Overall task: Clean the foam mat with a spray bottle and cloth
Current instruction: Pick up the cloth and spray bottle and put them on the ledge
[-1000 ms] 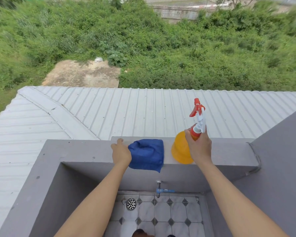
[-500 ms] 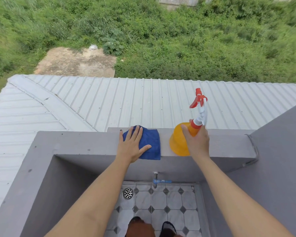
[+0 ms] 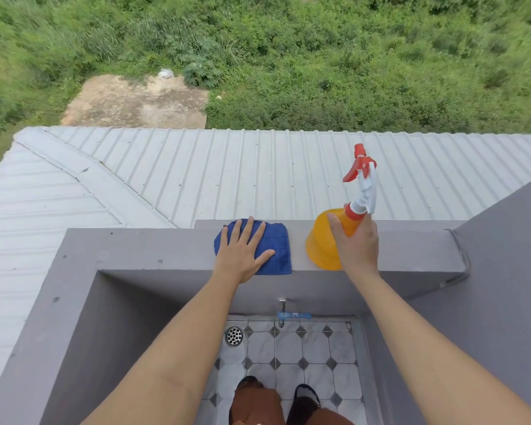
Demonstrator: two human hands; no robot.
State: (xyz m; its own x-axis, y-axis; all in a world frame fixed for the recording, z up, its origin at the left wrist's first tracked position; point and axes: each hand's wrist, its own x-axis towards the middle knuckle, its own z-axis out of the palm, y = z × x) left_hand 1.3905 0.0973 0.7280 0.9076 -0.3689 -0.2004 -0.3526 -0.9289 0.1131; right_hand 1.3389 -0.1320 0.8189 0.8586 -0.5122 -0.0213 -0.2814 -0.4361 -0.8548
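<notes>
- Blue cloth (image 3: 275, 248) lies flat on top of the grey ledge (image 3: 141, 248), and our left hand (image 3: 241, 251) now rests on it with fingers straight and spread, palm down; a second ago that hand was bunched at the cloth's left edge, and the cloth hung over the inner face of the wall.
- So we have laid the cloth out on the ledge and pressed it down rather than picked it up.
- Our right hand (image 3: 357, 245) has not changed its hold: fingers and thumb curl round the neck of the bottle (image 3: 322, 243), whose orange base stands on the ledge just right of the cloth, with the red trigger pointing away over the metal roof (image 3: 258, 170).
- No foam mat shows anywhere in view; we see only the ledge, the roof, the greenery beyond, and the tiled floor (image 3: 288, 354) with a drain and tap below.
- We judge the cleaning itself is not under way here: both tools are set on the ledge, either before or after the work on the mat.
</notes>
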